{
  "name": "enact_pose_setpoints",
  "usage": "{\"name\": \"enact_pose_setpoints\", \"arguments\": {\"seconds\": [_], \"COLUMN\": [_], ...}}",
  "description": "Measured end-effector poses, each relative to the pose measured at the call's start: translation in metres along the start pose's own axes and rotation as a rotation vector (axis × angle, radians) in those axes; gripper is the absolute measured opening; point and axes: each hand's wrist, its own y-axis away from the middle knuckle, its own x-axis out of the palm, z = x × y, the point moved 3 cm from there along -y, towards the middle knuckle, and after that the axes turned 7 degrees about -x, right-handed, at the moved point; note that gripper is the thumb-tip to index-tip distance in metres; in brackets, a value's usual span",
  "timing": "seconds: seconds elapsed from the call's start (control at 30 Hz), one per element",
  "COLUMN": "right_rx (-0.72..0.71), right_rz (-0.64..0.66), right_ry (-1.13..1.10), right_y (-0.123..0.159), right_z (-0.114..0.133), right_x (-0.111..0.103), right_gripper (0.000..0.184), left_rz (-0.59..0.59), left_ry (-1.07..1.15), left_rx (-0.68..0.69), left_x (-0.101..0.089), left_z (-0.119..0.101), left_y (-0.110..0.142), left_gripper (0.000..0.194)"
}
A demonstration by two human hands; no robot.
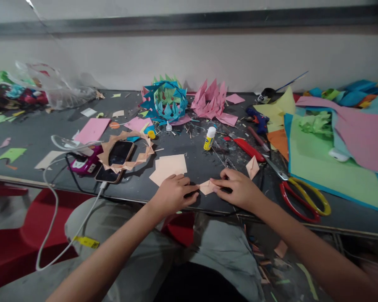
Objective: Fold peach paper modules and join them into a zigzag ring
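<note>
A small peach piece of folded paper (206,187) lies at the table's front edge between my hands. My left hand (174,191) pinches its left corner between thumb and fingers. On the opposite side, the fingers of my right hand (237,187) are closed on its right end and cover part of it. Flat peach paper squares (171,164) lie overlapped just beyond my left hand. Beyond my right hand rests a folded peach diamond (252,167). A yellow glue stick (209,139) with a white cap stands upright farther back.
Scissors (297,193) and a red-handled knife (248,149) lie right, near green paper sheets (327,159). At left, a peach paper ring (145,157) rests over a phone (119,155) with a white cable. Blue (178,102) and pink (209,102) folded-paper pieces stand behind among scraps.
</note>
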Motion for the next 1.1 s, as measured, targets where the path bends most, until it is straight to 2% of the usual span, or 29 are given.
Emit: {"name": "enact_pose_setpoints", "arguments": {"seconds": [0.17, 0.3, 0.5, 0.73, 0.83, 0.93, 1.0, 1.1], "right_rx": [-0.101, -0.231, -0.278, -0.295, -0.277, -0.251, -0.245, -0.242], "right_rz": [-0.114, -0.013, 0.075, 0.109, 0.010, -0.073, -0.050, -0.025], "right_ry": [-0.032, -0.063, -0.047, 0.060, 0.026, -0.043, -0.084, -0.109], "right_y": [0.003, -0.004, -0.015, -0.013, -0.011, -0.010, -0.010, -0.011], "right_z": [0.004, 0.006, -0.008, 0.000, 0.002, 0.001, 0.000, 0.000], "right_x": [-0.005, -0.004, -0.001, -0.002, -0.004, -0.006, -0.005, -0.004], "right_gripper": [0.029, 0.021, 0.022, 0.035, 0.038, 0.026, 0.019, 0.018], "left_rz": [-0.067, -0.119, -0.070, -0.116, -0.135, -0.109, -0.070, -0.061], "left_ry": [-0.040, -0.095, 0.047, -0.165, -0.170, -0.056, 0.014, -0.020], "left_rx": [0.055, 0.115, 0.214, 0.352, 0.333, 0.283, 0.271, 0.278], "left_x": [0.003, 0.005, 0.004, 0.013, 0.014, 0.013, 0.012, 0.011], "left_z": [-0.007, -0.009, -0.005, -0.009, -0.010, -0.008, -0.007, -0.009], "left_y": [-0.011, -0.019, -0.025, -0.026, -0.027, -0.029, -0.031, -0.033], "left_gripper": [0.023, 0.028, 0.022, 0.015, 0.016, 0.021, 0.024, 0.027]}}
